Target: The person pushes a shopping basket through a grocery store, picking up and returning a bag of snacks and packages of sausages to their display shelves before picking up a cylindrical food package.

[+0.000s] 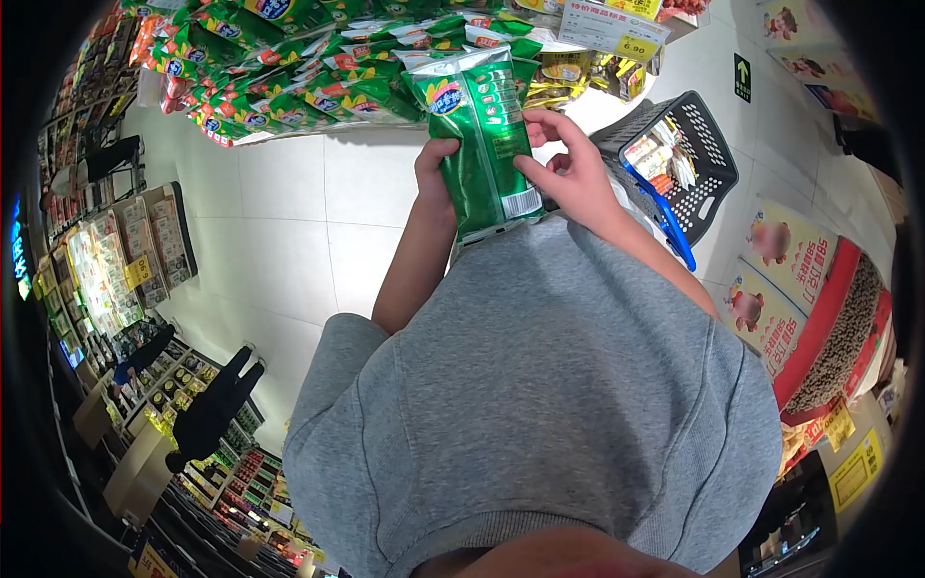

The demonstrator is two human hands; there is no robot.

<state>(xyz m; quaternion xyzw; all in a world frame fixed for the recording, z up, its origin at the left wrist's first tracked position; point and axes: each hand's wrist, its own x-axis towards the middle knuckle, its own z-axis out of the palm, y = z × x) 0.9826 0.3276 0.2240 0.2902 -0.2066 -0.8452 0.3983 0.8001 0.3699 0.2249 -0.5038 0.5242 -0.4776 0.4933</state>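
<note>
A shiny green snack bag (477,144) with a silver top edge is held upright in front of my chest. Its printed panel and barcode face me. My left hand (436,175) grips the bag's left edge, thumb on the front and the other fingers hidden behind. On the right edge, my right hand (576,173) has its thumb on the front and a fingertip at the side, fingers bent. Beyond the bag lies a display heaped with similar green bags (347,91).
A dark shopping basket (718,154) with a blue handle (674,226) stands on the floor to the right, with packages inside. A price sign (612,29) hangs at the display. Shelves and a person in dark clothes (214,409) are at left; a red bin (819,328) is at right.
</note>
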